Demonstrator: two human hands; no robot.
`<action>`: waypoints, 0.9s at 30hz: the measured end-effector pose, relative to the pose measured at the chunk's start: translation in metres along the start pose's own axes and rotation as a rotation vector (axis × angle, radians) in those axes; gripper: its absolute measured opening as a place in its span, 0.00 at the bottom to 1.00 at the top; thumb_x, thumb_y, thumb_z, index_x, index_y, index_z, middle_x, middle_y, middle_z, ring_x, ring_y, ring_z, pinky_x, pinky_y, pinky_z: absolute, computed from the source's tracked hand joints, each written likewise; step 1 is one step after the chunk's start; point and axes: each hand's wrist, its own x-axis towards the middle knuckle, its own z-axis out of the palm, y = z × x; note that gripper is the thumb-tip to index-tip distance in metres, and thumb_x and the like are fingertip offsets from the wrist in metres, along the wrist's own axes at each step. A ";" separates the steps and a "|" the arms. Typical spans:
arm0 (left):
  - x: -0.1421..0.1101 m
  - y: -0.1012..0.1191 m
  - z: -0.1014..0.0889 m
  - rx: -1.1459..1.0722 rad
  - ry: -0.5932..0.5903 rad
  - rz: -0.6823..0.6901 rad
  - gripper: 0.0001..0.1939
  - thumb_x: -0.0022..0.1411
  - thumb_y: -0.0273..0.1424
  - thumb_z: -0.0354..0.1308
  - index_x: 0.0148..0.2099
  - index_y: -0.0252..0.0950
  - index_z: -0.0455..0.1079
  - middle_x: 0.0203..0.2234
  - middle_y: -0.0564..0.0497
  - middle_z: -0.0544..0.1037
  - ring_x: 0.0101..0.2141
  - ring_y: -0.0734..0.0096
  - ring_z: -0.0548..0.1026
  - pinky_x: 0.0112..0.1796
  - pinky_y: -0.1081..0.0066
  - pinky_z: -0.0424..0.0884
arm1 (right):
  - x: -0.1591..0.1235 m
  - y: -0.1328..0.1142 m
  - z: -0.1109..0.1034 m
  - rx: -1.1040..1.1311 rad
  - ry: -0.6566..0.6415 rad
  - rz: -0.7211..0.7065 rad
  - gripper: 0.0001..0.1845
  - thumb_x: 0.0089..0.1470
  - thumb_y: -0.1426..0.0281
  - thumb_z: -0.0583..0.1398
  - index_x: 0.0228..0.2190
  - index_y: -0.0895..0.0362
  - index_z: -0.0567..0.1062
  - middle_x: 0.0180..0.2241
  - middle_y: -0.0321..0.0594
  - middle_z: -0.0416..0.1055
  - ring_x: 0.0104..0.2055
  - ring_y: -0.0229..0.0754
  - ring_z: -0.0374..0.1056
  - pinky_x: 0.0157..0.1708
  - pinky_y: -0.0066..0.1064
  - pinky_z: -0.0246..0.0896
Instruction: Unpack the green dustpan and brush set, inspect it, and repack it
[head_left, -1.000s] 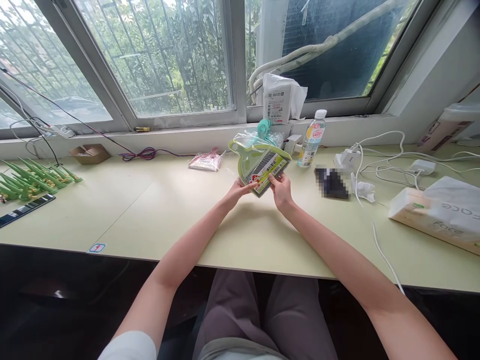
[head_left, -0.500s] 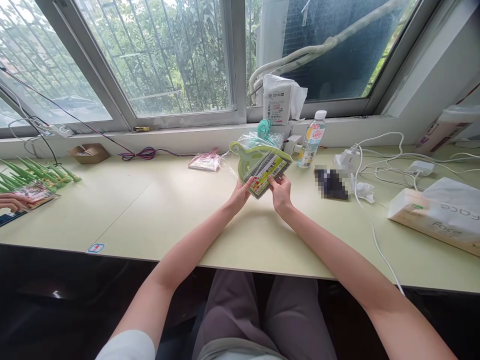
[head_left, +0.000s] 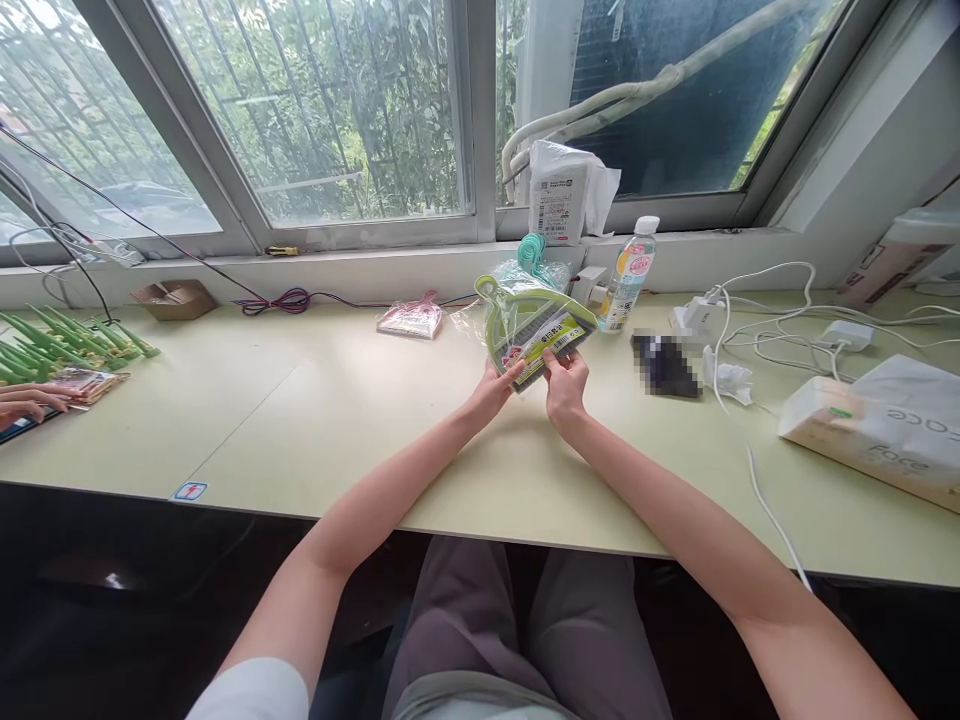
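A small green dustpan and brush set (head_left: 536, 325) in clear plastic wrap is held up over the table, its looped handle towards the upper left. Grey bristles show behind a yellow-green printed label. My left hand (head_left: 495, 390) is closed on its lower left edge, thumb on the front. At its lower right edge my right hand (head_left: 564, 385) grips it too, with the thumb on the label. Behind the set lies a clear bag with teal looped items (head_left: 532, 255), partly hidden. A pink item in clear wrap (head_left: 411, 318) lies to the left on the table.
A bottle (head_left: 632, 275), a pixelated dark object (head_left: 666, 365), white cables and a tissue pack (head_left: 877, 425) stand to the right. At the far left, another person's hand (head_left: 34, 400) touches packets beside green pointed items (head_left: 67, 345). A cardboard box (head_left: 174, 299) sits near the sill.
The dustpan and brush set has shifted slightly right and tilted, with more glare on its wrap. Both my hands keep hold. At the left, the other person's hand and packets have moved a little.
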 end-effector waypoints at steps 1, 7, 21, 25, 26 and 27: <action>0.001 0.003 0.000 -0.015 0.022 0.035 0.32 0.52 0.35 0.67 0.58 0.37 0.61 0.50 0.43 0.73 0.55 0.56 0.67 0.58 0.55 0.57 | -0.001 0.001 0.000 -0.001 -0.006 0.009 0.19 0.41 0.64 0.66 0.37 0.56 0.72 0.36 0.40 0.74 0.39 0.41 0.70 0.42 0.38 0.67; -0.001 0.008 -0.001 0.042 0.013 0.044 0.29 0.51 0.33 0.67 0.55 0.36 0.64 0.48 0.45 0.75 0.54 0.57 0.68 0.58 0.55 0.58 | -0.004 0.005 0.002 0.015 -0.029 0.034 0.19 0.40 0.65 0.66 0.36 0.56 0.72 0.37 0.40 0.75 0.40 0.41 0.70 0.42 0.37 0.68; 0.002 0.001 -0.006 0.181 0.138 -0.079 0.20 0.51 0.36 0.64 0.45 0.34 0.69 0.45 0.44 0.76 0.51 0.56 0.70 0.53 0.55 0.62 | -0.006 -0.003 0.003 0.064 -0.021 0.037 0.17 0.43 0.68 0.64 0.38 0.55 0.71 0.40 0.41 0.74 0.44 0.41 0.71 0.49 0.38 0.67; -0.002 0.004 -0.006 0.266 0.062 -0.076 0.23 0.49 0.39 0.66 0.47 0.35 0.69 0.46 0.44 0.76 0.50 0.54 0.71 0.51 0.53 0.64 | -0.004 -0.006 0.002 0.091 -0.010 0.073 0.16 0.41 0.70 0.65 0.36 0.55 0.71 0.39 0.39 0.74 0.42 0.40 0.71 0.49 0.38 0.67; -0.002 0.004 -0.006 0.272 0.046 -0.066 0.24 0.48 0.39 0.66 0.47 0.36 0.69 0.46 0.45 0.76 0.50 0.54 0.70 0.51 0.54 0.64 | -0.002 -0.007 0.001 0.094 -0.017 0.080 0.16 0.41 0.70 0.65 0.36 0.55 0.71 0.39 0.39 0.74 0.42 0.40 0.71 0.49 0.38 0.67; -0.002 0.005 -0.006 0.275 0.038 -0.055 0.25 0.48 0.40 0.66 0.47 0.36 0.68 0.46 0.45 0.76 0.50 0.54 0.70 0.50 0.54 0.65 | -0.001 -0.008 0.001 0.095 -0.031 0.083 0.16 0.41 0.71 0.64 0.36 0.55 0.70 0.39 0.39 0.74 0.42 0.40 0.71 0.48 0.38 0.68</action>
